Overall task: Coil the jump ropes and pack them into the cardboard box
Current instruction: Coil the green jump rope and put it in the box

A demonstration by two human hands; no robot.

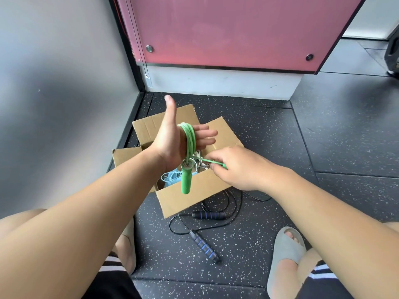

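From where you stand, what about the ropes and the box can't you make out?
1. Head view: the inside of the cardboard box, mostly hidden by its near wall, the left hand and the right hand; only some light blue rope shows.
2. Head view: the green rope's far end, covered by the pinching right hand.
3. Head view: how many turns wrap the left hand; the strands merge.
4. Head view: the black rope's cord where it meets the box.

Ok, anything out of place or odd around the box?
Only the black jump rope: it sprawls uncoiled on the floor before the cardboard box, cord vanishing behind its near edge. The green jump rope is mid-coil, one handle dangling. Nothing looks damaged.
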